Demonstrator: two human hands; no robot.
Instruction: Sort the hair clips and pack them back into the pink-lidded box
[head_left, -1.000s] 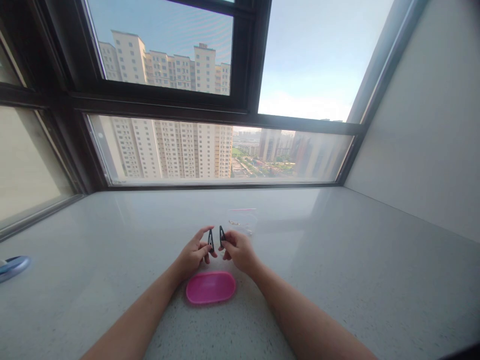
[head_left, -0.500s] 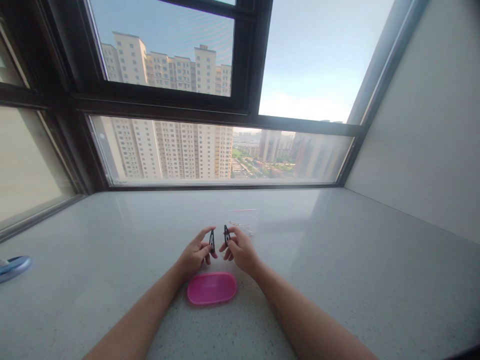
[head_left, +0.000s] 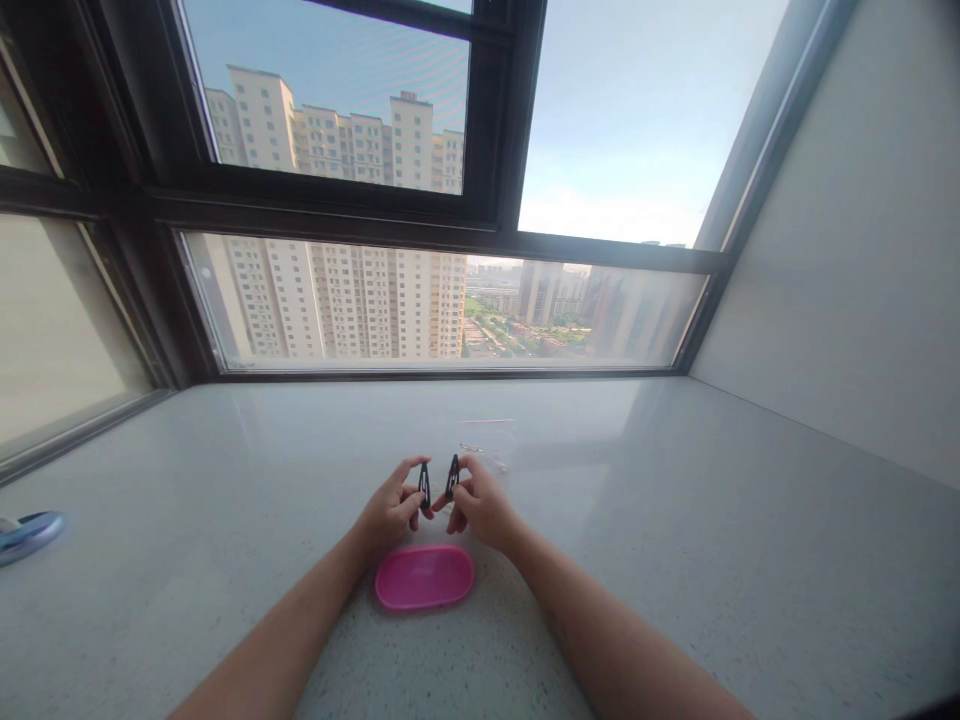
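Between the thumb and fingers of my left hand [head_left: 388,511] a black snap hair clip [head_left: 424,486] stands upright. My right hand [head_left: 482,505] pinches a second black snap hair clip [head_left: 452,479], tilted slightly with its top to the right. The two clips face each other a short way apart, above the speckled pale counter [head_left: 615,560]. Just in front of my wrists lies a shallow pink oval tray [head_left: 424,578]. Small pale items under my right fingers are partly hidden and too small to make out.
Beyond my right hand lies a clear plastic bag [head_left: 491,436] with small things in it. A bluish rounded object [head_left: 34,536] sits at the far left. Dark-framed windows [head_left: 450,375] close off the back, and a white wall [head_left: 855,300] stands at the right.
The clip in my right hand has tipped, its top now leaning right, and the right fingers have shifted toward my left hand. My left hand has barely moved.
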